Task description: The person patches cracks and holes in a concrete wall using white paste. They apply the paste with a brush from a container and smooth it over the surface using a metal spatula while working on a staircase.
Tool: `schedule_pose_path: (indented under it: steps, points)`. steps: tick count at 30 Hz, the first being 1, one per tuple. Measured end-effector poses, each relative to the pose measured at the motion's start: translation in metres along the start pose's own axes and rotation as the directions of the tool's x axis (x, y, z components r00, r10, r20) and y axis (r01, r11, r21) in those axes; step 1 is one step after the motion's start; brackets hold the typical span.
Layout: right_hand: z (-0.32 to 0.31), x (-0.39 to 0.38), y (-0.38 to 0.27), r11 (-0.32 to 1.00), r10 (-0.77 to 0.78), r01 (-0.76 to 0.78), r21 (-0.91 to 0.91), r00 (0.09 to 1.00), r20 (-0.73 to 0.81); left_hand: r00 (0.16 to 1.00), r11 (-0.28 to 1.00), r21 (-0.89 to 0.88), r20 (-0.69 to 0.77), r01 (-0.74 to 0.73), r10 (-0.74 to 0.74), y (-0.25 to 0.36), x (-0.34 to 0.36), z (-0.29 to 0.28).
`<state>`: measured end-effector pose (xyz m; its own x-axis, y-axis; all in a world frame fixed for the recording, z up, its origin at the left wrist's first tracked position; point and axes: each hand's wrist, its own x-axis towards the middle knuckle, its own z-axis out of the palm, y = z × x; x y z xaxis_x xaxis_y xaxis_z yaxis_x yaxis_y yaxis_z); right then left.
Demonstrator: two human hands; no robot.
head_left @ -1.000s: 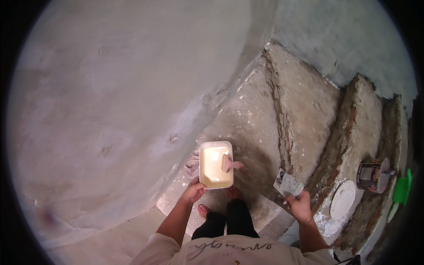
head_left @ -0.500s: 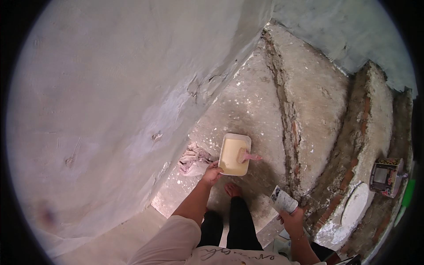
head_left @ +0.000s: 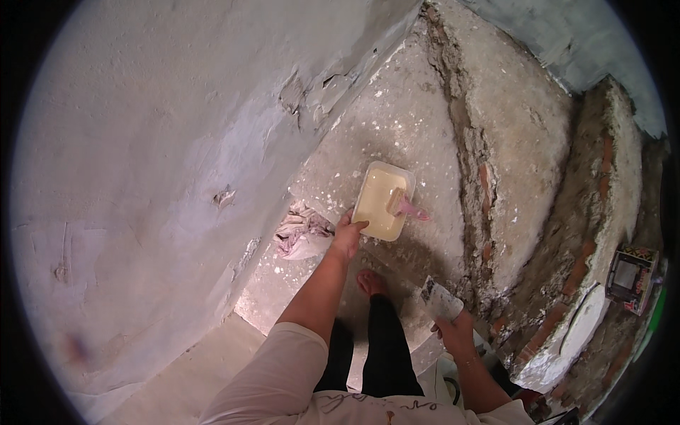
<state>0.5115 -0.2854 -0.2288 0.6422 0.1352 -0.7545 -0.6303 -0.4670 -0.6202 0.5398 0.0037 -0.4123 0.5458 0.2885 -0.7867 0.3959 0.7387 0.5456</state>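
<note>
My left hand (head_left: 347, 235) grips the near left corner of a shallow plastic tray (head_left: 393, 167), thumb over the rim. Cream-coloured liquid (head_left: 375, 195) covers the tray's bottom. In the tray lies a paintbrush (head_left: 405, 205), its pink handle sticking out over the right rim. My right hand (head_left: 457, 333) is closed round a wide flat scraper (head_left: 443, 303); its pale blade has dark smears and points up and left. The scraper is apart from the tray and wall. Most of its handle is hidden in my fist.
A crumpled pinkish cloth (head_left: 303, 230) lies by the base of the rough grey wall (head_left: 163, 142). Worn steps (head_left: 510, 142) with broken, brick-showing edges run along the right. A printed bucket (head_left: 630, 280) and a round white lid (head_left: 584, 322) are at the far right. My bare foot (head_left: 372, 282) is below the tray.
My left arm has reached farther forward, carrying the tray with the brush away from me. My right hand with the scraper sits slightly higher and more left. The whole view has shifted a little.
</note>
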Motion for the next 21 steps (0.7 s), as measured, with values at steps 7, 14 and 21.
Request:
schedule_pose_path:
  steps: [7, 14, 21]
  points:
    - [0.019, 0.01, -0.003, 1.0, 0.025, -0.025, -0.007, 0.997, 0.068, 0.98, 0.981, 0.184, -0.175, -0.065, 0.097, -0.007, 0.018, -0.021]
    - [0.006, 0.001, 0.005, 1.0, 0.013, -0.013, -0.006, 1.0, 0.009, 0.976, 0.976, 0.198, -0.178, -0.092, 0.128, -0.006, 0.011, -0.015]
    - [-0.026, -0.024, 0.009, 1.0, -0.003, 0.003, 0.008, 0.998, -0.055, 0.997, 0.967, 0.245, -0.004, -0.071, 0.074, 0.051, -0.054, 0.043]
